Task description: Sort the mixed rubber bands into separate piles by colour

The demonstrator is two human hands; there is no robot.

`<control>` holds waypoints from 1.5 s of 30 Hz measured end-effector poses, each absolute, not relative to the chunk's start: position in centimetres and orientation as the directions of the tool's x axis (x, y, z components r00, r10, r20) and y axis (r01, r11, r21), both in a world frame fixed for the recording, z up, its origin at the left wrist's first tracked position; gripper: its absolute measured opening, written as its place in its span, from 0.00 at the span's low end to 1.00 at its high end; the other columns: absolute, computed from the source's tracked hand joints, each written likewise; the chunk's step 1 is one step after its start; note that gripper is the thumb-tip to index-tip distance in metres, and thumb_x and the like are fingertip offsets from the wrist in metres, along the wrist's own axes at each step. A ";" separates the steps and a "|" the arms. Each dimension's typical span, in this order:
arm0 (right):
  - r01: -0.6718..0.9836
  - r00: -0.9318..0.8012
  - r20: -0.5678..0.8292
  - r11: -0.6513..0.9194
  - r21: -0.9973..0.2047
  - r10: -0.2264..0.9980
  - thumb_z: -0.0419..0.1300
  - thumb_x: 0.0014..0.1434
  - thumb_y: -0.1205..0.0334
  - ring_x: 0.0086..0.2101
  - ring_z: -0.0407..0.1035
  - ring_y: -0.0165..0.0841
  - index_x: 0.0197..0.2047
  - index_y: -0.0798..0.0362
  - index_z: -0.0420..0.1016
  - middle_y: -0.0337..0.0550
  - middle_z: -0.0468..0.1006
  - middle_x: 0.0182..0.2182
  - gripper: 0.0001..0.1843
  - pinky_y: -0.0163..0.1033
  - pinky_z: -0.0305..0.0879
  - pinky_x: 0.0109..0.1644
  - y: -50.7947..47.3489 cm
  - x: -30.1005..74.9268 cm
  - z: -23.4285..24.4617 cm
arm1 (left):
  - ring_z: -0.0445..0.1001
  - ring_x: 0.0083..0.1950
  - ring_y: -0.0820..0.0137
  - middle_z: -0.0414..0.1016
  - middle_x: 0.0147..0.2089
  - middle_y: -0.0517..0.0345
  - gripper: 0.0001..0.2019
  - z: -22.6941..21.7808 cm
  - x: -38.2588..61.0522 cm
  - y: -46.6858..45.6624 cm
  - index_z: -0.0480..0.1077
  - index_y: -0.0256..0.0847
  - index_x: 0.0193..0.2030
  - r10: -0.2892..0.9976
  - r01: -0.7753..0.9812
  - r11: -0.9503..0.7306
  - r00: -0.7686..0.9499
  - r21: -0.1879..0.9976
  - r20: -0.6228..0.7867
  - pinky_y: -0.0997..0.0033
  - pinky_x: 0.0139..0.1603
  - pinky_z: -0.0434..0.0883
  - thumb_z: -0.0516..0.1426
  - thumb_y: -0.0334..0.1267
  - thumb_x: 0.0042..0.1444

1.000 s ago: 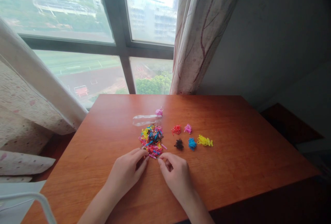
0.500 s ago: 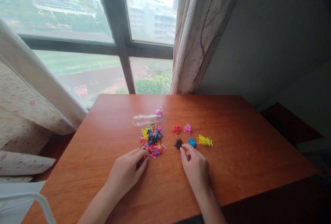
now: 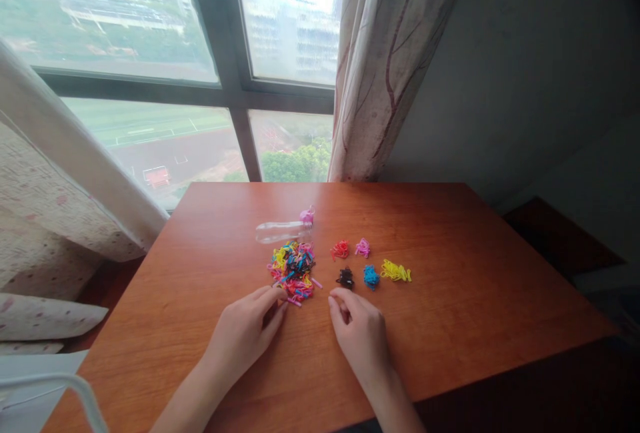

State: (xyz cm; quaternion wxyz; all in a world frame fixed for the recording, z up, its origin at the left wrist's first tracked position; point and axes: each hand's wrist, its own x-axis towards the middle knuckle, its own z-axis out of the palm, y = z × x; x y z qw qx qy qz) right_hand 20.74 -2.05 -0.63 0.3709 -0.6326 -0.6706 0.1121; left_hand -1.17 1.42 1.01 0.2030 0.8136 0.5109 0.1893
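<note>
On my screen, a pale spotted curtain (image 3: 65,180) hangs at the left edge. Next comes my left hand (image 3: 247,326), low and left of the middle, over the brown tabletop (image 3: 165,286). Its fingers are bent, with the tips at the bottom edge of a big mixed pile (image 3: 294,263) of little bands. I can't tell if they pinch one.

Just above that pile lies a clear container (image 3: 280,232) on its side. It has a pink part (image 3: 307,216) at its right end. The clear part is too blurry for me to say what is in it. The mixed pile sits out on the wood, with yellow, blue, black, red and pink bands all jumbled up.

To the right are a red pile (image 3: 340,250) and, below it, a black pile (image 3: 345,278). My right hand (image 3: 360,326) is just under the black one. Its thumb and finger are close together, but I can't see if they hold anything. Then come a pink pile (image 3: 363,248), a blue pile (image 3: 371,277) below it, and a yellow pile (image 3: 396,271) farthest right.
</note>
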 end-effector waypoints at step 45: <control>0.740 -0.089 0.236 0.223 -0.634 0.968 0.53 0.63 0.68 0.29 0.70 0.30 0.34 0.49 0.74 0.36 0.77 0.27 0.10 0.33 0.55 0.34 -2.3 19.5 -0.3 | 0.77 0.37 0.66 0.78 0.37 0.53 0.08 6.7 10.4 10.6 0.74 0.40 0.39 0.777 0.713 -0.611 0.624 0.345 0.085 0.70 0.35 0.70 0.54 0.35 0.62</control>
